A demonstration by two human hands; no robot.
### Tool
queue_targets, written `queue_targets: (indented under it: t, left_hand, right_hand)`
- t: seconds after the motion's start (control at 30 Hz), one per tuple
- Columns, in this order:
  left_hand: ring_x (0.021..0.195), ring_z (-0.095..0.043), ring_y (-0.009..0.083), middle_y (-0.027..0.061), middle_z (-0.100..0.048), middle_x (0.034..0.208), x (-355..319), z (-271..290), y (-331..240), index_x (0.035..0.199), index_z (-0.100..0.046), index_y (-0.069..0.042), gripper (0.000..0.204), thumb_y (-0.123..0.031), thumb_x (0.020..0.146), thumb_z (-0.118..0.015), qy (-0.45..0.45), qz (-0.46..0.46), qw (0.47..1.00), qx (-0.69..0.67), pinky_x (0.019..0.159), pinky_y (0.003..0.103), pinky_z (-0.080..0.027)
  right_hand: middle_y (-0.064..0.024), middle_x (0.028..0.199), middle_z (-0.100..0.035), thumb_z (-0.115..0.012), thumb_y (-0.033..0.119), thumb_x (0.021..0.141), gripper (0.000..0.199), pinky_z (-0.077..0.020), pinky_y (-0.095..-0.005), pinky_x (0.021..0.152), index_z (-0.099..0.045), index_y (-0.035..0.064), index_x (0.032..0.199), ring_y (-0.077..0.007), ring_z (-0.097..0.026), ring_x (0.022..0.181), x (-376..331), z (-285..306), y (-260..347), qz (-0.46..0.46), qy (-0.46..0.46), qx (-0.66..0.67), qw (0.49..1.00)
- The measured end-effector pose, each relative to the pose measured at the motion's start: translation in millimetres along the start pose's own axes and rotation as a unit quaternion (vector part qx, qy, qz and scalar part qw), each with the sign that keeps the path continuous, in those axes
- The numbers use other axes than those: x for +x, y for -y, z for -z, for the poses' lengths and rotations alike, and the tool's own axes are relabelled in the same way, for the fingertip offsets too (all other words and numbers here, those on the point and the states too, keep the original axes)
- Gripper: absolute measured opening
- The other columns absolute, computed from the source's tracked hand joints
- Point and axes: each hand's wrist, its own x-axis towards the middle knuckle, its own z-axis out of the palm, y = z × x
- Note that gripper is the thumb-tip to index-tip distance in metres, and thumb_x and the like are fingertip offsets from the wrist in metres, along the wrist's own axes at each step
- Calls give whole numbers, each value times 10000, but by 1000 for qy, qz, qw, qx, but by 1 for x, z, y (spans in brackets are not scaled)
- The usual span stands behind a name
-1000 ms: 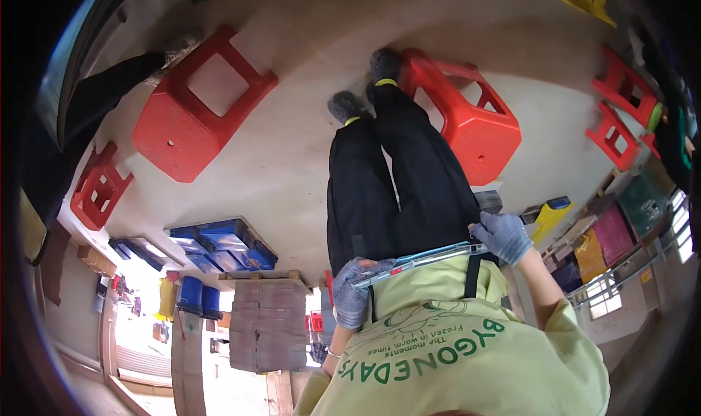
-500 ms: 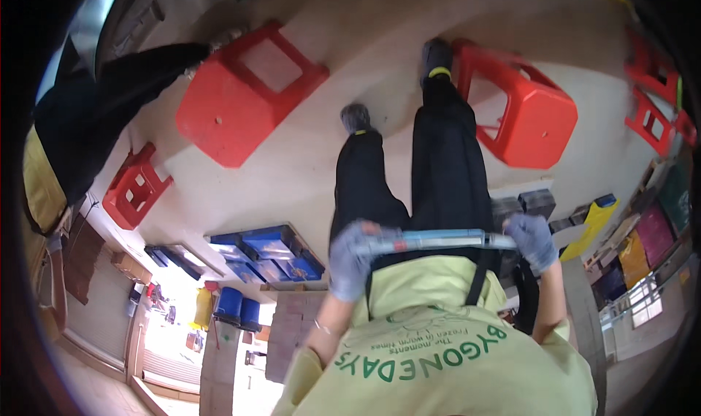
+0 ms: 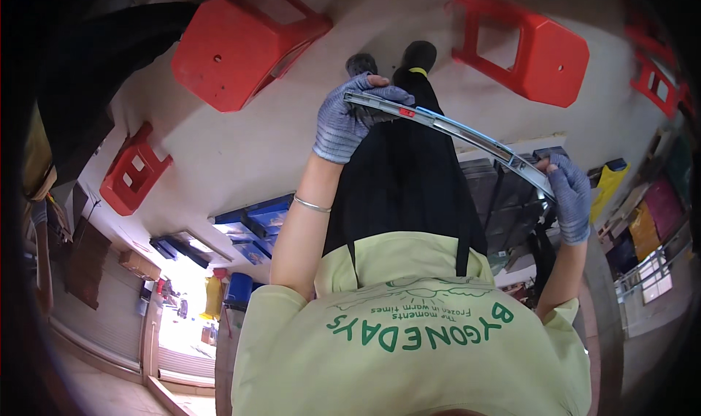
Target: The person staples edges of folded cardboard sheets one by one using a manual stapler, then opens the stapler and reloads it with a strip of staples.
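A long, thin metal drawer slide (image 3: 467,134) spans the space in front of my body, with a small red part near one end and a blue strip along its far edge. My left hand (image 3: 345,120), in a striped grey glove, is closed around its left end, with bare fingertips showing. At the lower right end, my right hand (image 3: 571,201), gloved alike, grips the slide between thumb and fingers. The slide tilts, its left end farther from my chest than its right, and looks bowed in this view.
Red plastic stools stand ahead, one at the left (image 3: 234,47), another at the right (image 3: 537,51), and a smaller-looking one (image 3: 135,171) farther left. A person's dark-clothed leg (image 3: 109,73) is at the far left. Blue boxes (image 3: 259,222) and dark stacked pieces (image 3: 485,190) lie near me.
Both hands have moved the drawer slide away from my body. Its left end has swung farther out, so it now slants instead of lying level. My feet are closer together.
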Motion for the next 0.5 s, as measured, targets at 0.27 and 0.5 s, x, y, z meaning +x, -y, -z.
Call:
queue_targets:
  t: [0.27, 0.5]
  left_hand:
    - [961, -631, 323, 209, -629, 1013, -42, -53, 12, 1049, -564, 40, 384, -303, 896, -478, -94, 64, 987, 111, 864, 416, -515]
    - [945, -591, 156, 84, -636, 994, -87, -130, 29, 1091, -567, 20, 293, -182, 888, -501, 130, 34, 846, 516, 864, 285, -462]
  right_hand:
    - [-68, 866, -622, -747, 206, 695, 327, -459, -318, 717, -619, 65, 961, -219, -584, 725, -52, -21, 17, 224, 88, -6, 971]
    - [-80, 719, -611, -705, 139, 705, 150, -445, -318, 601, -608, 94, 811, -245, -586, 645, -107, -47, 110, 390, 89, -51, 915]
